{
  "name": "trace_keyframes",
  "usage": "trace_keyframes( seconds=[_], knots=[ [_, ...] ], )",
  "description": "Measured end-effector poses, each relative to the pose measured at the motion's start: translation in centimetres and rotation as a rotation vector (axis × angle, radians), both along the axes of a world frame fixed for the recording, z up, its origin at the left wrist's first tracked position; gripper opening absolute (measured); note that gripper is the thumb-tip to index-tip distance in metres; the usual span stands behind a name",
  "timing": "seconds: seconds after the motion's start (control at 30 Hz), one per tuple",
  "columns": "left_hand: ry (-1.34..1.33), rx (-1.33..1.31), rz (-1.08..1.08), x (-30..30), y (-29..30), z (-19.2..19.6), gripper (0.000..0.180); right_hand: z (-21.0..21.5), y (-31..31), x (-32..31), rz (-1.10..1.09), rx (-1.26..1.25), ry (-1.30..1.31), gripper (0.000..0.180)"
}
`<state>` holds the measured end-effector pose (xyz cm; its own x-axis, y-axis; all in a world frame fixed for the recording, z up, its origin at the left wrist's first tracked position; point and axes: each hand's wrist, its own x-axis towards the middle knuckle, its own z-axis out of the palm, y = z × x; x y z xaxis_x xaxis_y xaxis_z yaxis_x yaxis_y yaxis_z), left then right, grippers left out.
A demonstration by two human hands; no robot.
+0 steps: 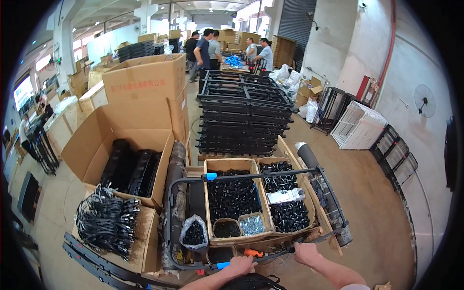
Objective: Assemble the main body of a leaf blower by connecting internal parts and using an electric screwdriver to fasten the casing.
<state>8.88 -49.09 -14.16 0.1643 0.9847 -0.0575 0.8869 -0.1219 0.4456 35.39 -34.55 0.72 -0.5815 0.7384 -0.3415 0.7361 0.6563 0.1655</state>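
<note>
- One bundle of black cables (107, 223) lies left of the open parts box (207, 205), well apart from the work; best to swing no frame corner into it.
- Just left of the parts box, a wrapped roll (179, 203) runs under the black tubular frame (247, 178); letting that side bear there should spare the wrists.
- A plastic bag of small black pieces (194, 246) stands beside the parts box's front left corner, inside the frame's outline, so a tilt could catch it.
- In front of the parts box, the left hand (242, 265) grips the frame's lower tube near a blue band (223, 265); a firm, level hold suits this.
- An orange tool (253, 253), kind unclear, lies in front of the parts box, near the left hand; mind the fingers there.
- Right of the parts box's front, the right hand (306, 253) closes on the lower tube; whether it also pinches a small fitting, I cannot tell. Matching both hands' lift should prevent twisting.
</note>
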Motion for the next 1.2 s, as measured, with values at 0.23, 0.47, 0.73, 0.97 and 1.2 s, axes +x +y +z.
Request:
trace_keyframes(
  seconds=[0.23, 0.47, 0.73, 0.97, 1.2],
  knots=[
    [-0.029, 0.009, 0.036, 1.4, -1.5, -0.7, 0.046, 0.6, -0.9, -0.3, 0.073, -0.030, -0.071, 0.016],
    [0.060, 0.043, 0.081, 0.8, -0.1, 0.3, 0.042, 1.5, 0.0, -1.0, 0.179, 0.121, 0.264, 0.021],
    [0.055, -0.059, 0.055, 0.4, -0.2, 2.4, 0.042, 0.9, -0.5, -0.5, 0.185, 0.151, 0.302, 0.017],
    [0.029, -0.088, 0.086, 0.9, -0.3, 2.0, 0.046, -0.3, -0.4, -0.1, 0.162, 0.050, 0.070, 0.016],
    [0.117, 0.110, 0.112, 1.2, -0.4, 0.6, 0.043, -1.8, 0.4, 1.2, 0.144, 0.004, -0.136, 0.018]
  ],
)
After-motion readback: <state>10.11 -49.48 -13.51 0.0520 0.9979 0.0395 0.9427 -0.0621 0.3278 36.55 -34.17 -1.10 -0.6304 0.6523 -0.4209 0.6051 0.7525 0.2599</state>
